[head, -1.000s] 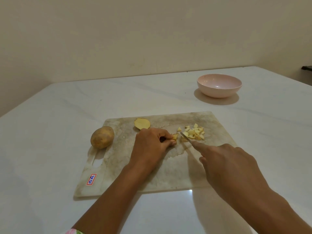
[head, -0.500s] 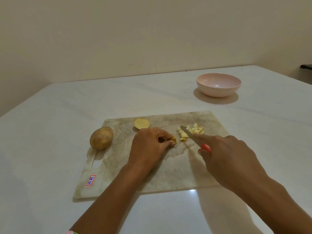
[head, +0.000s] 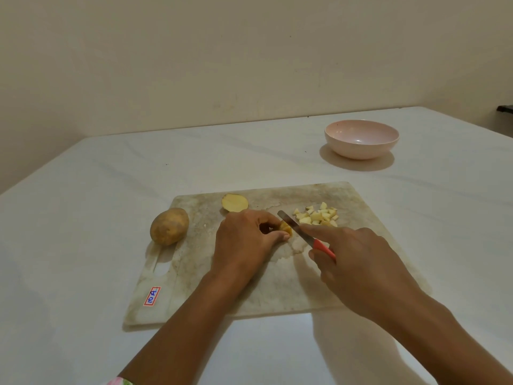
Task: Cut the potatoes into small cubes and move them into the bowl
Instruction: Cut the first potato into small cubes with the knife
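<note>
A plain cream wall backs a broad white table, and something dark shows at the far right edge of the view, too cut off to identify. Near the table's front edge lies a stained, marbled cutting board with a handle slot and a red-and-blue sticker at its left end. A whole brown-skinned potato sits at the board's far left corner, partly over the edge. A potato half lies cut face up, pale yellow, by the board's far edge. Toward the far right corner is a small heap of pale potato cubes, some with skin on. In the middle of the board the left hand has its fingers curled over a small yellow potato piece, thumb and fingertips pinching it down against the board. The right hand grasps a knife by its red handle, index finger stretched along the spine; the blade slants away to the left, its edge just beside the held piece, between that piece and the cubes. A pale pink bowl stands well apart toward the table's far right corner, with no potato visible inside.
</note>
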